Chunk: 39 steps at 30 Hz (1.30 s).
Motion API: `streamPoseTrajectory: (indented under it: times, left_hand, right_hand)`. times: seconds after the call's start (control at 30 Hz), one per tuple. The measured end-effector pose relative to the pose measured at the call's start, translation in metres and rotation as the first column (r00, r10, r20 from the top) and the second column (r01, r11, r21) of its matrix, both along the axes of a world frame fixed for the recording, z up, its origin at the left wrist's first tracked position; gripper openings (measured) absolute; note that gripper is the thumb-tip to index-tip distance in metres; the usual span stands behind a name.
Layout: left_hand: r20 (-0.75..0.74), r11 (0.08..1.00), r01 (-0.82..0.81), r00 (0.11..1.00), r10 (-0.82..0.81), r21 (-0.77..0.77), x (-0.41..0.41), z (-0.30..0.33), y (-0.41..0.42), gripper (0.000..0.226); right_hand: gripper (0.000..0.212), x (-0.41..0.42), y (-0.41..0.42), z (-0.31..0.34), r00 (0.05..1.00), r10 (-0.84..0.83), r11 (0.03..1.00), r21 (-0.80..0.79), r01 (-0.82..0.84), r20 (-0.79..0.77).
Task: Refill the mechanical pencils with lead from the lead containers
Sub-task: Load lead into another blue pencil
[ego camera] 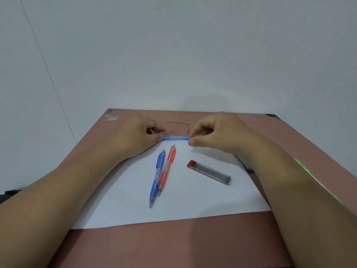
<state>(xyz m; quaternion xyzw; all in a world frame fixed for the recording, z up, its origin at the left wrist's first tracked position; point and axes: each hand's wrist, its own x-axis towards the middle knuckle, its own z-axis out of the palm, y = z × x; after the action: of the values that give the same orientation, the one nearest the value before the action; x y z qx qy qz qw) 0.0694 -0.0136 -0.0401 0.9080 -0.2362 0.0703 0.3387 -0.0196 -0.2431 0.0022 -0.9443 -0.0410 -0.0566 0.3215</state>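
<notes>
A blue mechanical pencil (175, 138) is held level above the far edge of the white paper (181, 202). My left hand (135, 135) grips its left end and my right hand (214, 130) pinches its right end. On the paper lie a second blue pencil (157, 177) and a red pencil (167, 170), side by side with tips toward me. A clear lead container (209, 172) with a red cap lies to their right.
The paper sits on a brown table (173, 246) against a white wall (173, 55). A dark slim object (243, 162) lies partly hidden beside my right forearm. White scuffs mark the table's far left corner.
</notes>
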Motion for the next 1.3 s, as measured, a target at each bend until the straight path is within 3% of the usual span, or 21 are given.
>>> streamPoseTrajectory:
  times: [0.2, 0.4, 0.5, 0.63, 0.83, 1.1, 1.3]
  left_hand:
    - [0.014, 0.999, 0.003, 1.000, -0.004, 0.042, -0.004, 0.006, 0.003, 0.020]
    - [0.075, 1.000, 0.005, 0.997, -0.005, 0.002, -0.010, 0.008, 0.003, 0.017]
    - [0.100, 0.998, 0.049, 0.994, -0.046, -0.033, -0.016, 0.010, 0.002, 0.014]
    - [0.132, 0.978, 0.164, 0.980, -0.147, -0.127, -0.028, 0.015, 0.002, 0.003]
    - [0.029, 0.915, 0.253, 0.966, -0.258, -0.314, -0.049, 0.026, -0.003, 0.023]
    - [-0.069, 0.892, 0.214, 0.963, -0.261, -0.399, -0.059, 0.034, -0.010, 0.016]
    - [-0.133, 0.830, 0.170, 0.951, -0.280, -0.531, -0.054, 0.036, -0.007, 0.021]
  right_hand:
    - [0.041, -0.006, 0.003, 0.005, 0.949, 0.204, 0.975, -0.041, -0.220, -0.240]
    - [0.045, -0.006, 0.002, 0.004, 0.915, 0.252, 0.959, -0.046, -0.280, -0.315]
    - [0.045, -0.006, 0.003, 0.003, 0.926, 0.261, 0.965, 0.035, -0.261, -0.272]
    - [0.046, -0.004, 0.004, 0.000, 0.972, 0.220, 0.943, 0.273, -0.189, -0.087]
    - [0.050, -0.003, 0.007, -0.001, 0.988, 0.129, 0.823, 0.548, -0.151, 0.079]
    - [0.051, -0.002, 0.012, -0.004, 0.982, 0.154, 0.786, 0.589, -0.188, 0.108]
    - [0.043, -0.006, 0.014, 0.001, 0.984, 0.177, 0.873, 0.457, -0.168, 0.023]
